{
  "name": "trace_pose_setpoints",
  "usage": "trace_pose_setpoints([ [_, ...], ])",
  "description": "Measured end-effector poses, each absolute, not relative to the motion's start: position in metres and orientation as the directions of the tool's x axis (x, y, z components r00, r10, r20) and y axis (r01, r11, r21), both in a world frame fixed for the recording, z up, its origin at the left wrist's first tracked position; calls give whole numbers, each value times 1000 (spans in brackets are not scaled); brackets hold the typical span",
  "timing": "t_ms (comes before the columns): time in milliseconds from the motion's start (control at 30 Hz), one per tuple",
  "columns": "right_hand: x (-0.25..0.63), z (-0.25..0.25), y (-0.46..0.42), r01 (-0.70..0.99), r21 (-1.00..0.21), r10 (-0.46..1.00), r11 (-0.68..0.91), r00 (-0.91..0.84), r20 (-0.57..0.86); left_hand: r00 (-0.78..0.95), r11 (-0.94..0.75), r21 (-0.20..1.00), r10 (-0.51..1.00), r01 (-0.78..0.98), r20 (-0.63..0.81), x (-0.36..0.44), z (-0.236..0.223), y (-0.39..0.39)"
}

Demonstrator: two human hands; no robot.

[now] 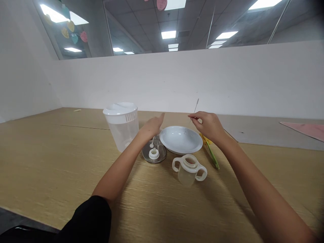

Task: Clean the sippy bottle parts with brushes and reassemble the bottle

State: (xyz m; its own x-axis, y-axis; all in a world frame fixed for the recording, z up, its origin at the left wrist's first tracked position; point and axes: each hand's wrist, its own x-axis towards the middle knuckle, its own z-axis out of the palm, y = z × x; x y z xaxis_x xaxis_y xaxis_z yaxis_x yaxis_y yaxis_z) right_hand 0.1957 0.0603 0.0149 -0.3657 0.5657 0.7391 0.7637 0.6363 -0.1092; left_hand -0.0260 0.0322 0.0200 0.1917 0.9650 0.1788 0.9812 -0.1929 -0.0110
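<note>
My right hand [209, 125] hovers over the right rim of a white bowl [181, 139], its fingers pinched on a thin wire-like brush [196, 106] that points up and away. My left hand [152, 126] is held flat with fingers stretched out, between a clear lidded pitcher [123, 125] and the bowl, holding nothing. Below the left hand lies a small glass dish [154, 153] with a white cap and small bottle parts in it. A clear two-handled baby bottle [189, 168] stands in front of the bowl.
A yellow and green brush [211, 152] lies on the wooden table [63, 162] right of the bowl. A grey mat [265, 130] covers the table's far right, with a pink sheet [306, 130] at its edge. A white partition wall runs behind.
</note>
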Motion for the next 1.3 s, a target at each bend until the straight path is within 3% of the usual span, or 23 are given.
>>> trace_pose_setpoints([
  [267,194,17,58,766,-56,521,640,-379,765,176,-299,239,886,924,429,-27,15,53],
  [567,185,27,31,711,-44,254,702,-192,948,344,-595,296,727,747,595,5,15,34],
  [767,181,25,15,715,-45,145,698,-79,986,397,-659,412,728,629,559,21,10,26],
  [967,184,23,23,732,-44,153,680,-83,985,281,-560,689,828,460,486,27,2,31],
  [1133,185,26,25,725,48,26,688,-91,995,121,-399,868,917,296,380,30,-12,42],
  [1300,183,31,23,674,202,-172,710,-112,979,128,-291,957,950,14,287,34,-14,40],
])
